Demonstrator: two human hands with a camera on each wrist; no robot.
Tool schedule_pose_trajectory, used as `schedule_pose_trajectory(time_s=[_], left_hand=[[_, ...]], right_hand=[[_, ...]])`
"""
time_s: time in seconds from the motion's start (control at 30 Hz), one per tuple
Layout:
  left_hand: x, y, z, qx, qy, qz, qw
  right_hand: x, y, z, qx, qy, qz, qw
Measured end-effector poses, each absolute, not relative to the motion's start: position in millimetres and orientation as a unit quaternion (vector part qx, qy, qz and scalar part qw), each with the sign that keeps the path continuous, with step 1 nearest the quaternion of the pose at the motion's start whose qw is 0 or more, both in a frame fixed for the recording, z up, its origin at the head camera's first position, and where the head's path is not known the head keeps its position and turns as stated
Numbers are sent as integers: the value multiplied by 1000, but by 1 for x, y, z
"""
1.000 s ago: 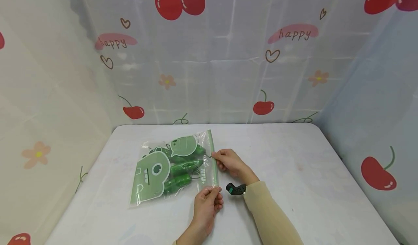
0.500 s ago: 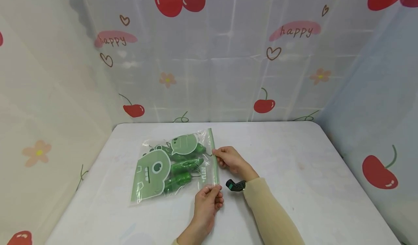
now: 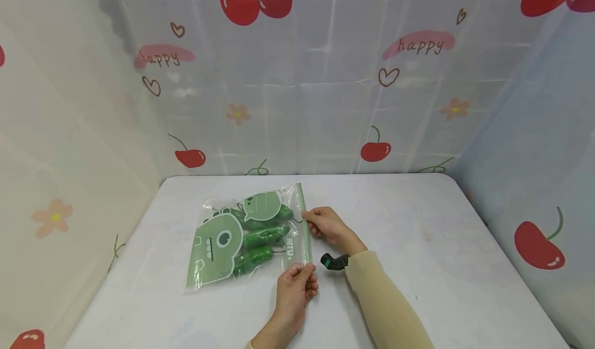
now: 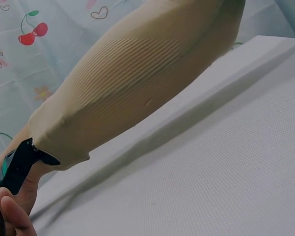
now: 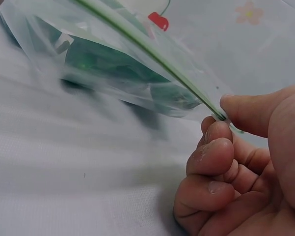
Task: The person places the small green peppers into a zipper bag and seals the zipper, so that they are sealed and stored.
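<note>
A clear zip bag (image 3: 207, 266) with a green cartoon monster print lies on the table, several green peppers (image 3: 265, 237) inside it. Its green zip strip (image 3: 306, 238) runs along the right side. My left hand (image 3: 292, 293) pinches the near end of that strip between thumb and fingers. Farther up the same strip, my right hand (image 3: 329, 228) grips it; the right wrist view shows the thumb pressing the strip (image 5: 152, 51) against the curled fingers. Only a few left fingers (image 4: 12, 216) appear at the lower left of the left wrist view.
The white table (image 3: 441, 266) spreads under the bag, its far edge close to a cherry-print curtain (image 3: 321, 127). Similar curtains hang at both sides. A black wrist camera (image 3: 333, 262) sticks out from the right sleeve (image 3: 386, 297), above the tabletop.
The right hand has shifted very slightly toward the far end of the strip. The left hand and the bag hold nearly the same place; the head view tilts a little.
</note>
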State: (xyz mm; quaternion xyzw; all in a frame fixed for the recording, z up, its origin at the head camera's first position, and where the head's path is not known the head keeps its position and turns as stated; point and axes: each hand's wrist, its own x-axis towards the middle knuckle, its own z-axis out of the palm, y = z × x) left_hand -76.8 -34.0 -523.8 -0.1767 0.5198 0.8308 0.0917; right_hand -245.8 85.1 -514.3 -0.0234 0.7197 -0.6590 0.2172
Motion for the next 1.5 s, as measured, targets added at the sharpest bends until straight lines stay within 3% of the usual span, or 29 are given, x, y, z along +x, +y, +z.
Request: schedule_pose_trajectory(time_s=[1.5], left_hand=[[-75, -35, -523, -183, 525, 826, 92]], right_hand=[[-273, 80, -509, 5, 733, -646, 215]])
